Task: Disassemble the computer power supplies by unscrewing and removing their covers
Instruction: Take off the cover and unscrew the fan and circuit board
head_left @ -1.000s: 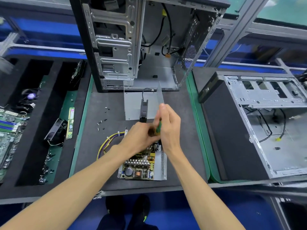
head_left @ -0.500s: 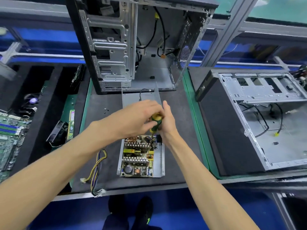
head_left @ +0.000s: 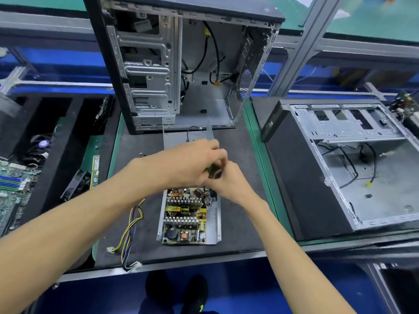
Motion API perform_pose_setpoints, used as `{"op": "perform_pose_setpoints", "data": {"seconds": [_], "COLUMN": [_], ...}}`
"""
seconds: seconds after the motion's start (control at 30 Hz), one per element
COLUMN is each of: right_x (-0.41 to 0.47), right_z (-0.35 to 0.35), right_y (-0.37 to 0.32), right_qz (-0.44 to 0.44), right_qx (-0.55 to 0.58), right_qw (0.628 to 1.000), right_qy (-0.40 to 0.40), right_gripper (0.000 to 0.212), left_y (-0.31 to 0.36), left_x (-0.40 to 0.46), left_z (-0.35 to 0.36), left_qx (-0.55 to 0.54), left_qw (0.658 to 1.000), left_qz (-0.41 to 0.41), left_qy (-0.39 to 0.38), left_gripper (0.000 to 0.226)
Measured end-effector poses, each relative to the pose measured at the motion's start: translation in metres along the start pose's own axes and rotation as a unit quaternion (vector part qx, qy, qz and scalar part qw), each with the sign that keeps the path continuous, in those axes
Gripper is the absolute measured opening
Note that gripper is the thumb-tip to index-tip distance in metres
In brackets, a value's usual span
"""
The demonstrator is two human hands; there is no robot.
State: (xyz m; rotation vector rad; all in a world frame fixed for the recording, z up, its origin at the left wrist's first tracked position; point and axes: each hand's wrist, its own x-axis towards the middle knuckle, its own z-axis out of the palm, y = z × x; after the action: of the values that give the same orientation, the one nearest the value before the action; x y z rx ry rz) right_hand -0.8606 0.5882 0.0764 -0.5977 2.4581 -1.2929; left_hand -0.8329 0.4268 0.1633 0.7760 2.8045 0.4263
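Both hands meet above the far end of an opened power supply (head_left: 189, 217) at centre of a dark work mat (head_left: 238, 223). Left hand (head_left: 192, 162) and right hand (head_left: 229, 180) curl together round a green-handled screwdriver (head_left: 212, 169); motion blur hides the exact finger hold. The supply's circuit board, w/ heatsinks & coils, lies exposed in its metal tray. Its removed cover (head_left: 181, 138) sits just beyond, before an upright, gutted PC case (head_left: 181, 64). Yellow-and-black wire bundle (head_left: 130, 230) trails near-left; second case (head_left: 340, 166) lies at right.
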Motion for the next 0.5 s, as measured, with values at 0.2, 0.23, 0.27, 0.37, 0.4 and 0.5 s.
{"op": "perform_pose_setpoints", "data": {"seconds": [0.2,0.23,0.27,0.37,0.4,0.5], "right_x": [-0.003,-0.002,-0.001,-0.003,-0.003,-0.004], "right_z": [0.015,0.016,0.016,0.012,0.012,0.018], "right_y": [0.004,0.006,0.007,0.006,0.005,0.007], "right_qz": [-0.029,-0.028,-0.027,0.001,-0.007,-0.041], "right_qx": [0.009,0.005,-0.006,0.007,0.020,0.072], "right_qw": [0.999,0.999,0.999,0.999,0.999,0.995], "right_qy": [0.027,0.039,0.044,0.040,0.036,0.057], "right_gripper": [0.018,0.020,0.023,0.027,0.030,0.027], "left_y": [0.010,0.010,0.010,0.012,0.013,0.016], "left_x": [0.015,0.012,0.007,-0.002,0.003,0.014], "left_z": [0.009,0.012,0.012,0.007,0.007,0.010], "left_qx": [0.230,0.211,0.157,0.081,0.111,0.229], "left_qw": [0.962,0.969,0.983,0.996,0.994,0.963], "left_qz": [-0.140,-0.119,-0.073,0.016,-0.009,-0.132], "left_qy": [0.038,0.052,0.061,0.014,0.018,0.054], "left_gripper": [0.031,0.034,0.034,0.021,0.017,0.023]}}
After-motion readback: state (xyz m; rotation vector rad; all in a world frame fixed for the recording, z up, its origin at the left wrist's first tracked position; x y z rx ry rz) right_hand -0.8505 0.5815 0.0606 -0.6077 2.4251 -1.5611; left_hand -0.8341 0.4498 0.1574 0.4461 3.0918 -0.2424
